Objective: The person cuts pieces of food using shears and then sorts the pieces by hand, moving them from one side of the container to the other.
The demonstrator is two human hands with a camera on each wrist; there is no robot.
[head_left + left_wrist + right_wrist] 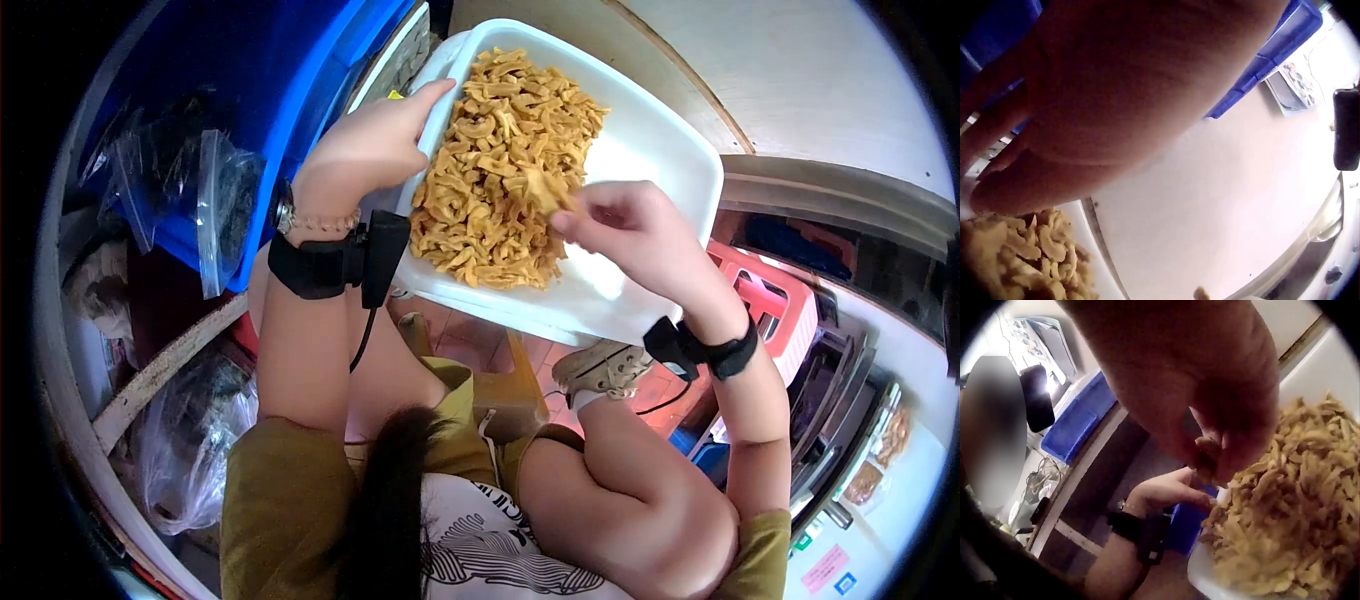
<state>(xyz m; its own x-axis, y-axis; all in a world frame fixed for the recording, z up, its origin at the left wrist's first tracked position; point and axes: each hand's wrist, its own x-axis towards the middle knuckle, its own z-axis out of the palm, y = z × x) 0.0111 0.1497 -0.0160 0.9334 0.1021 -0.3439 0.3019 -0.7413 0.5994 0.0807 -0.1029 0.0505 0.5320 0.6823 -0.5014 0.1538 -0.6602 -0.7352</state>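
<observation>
A white plastic tub (pixel 655 130) is tilted in front of me, one side heaped with golden-brown curled strips (pixel 500 150) that look like a dried or fried snack. My left hand (pixel 365 145) grips the tub's left rim, its index finger lying along the edge; in the left wrist view, this hand (pixel 1104 94) is dark and close to the camera. Over the inner edge of the heap, my right hand (pixel 640 230) pinches a strip between thumb and fingers. That pinched strip (pixel 1208 450) shows between the fingertips in the right wrist view.
A large blue bin (pixel 225 90) with clear plastic bags (pixel 215 200) stands at the left. A red plastic crate or stool (pixel 775 290) is at the right, beside stacked trays. Below the tub are a shoe (pixel 605 370) and a yellowish stool (pixel 500 385). A pale panel (pixel 820 80) rises behind.
</observation>
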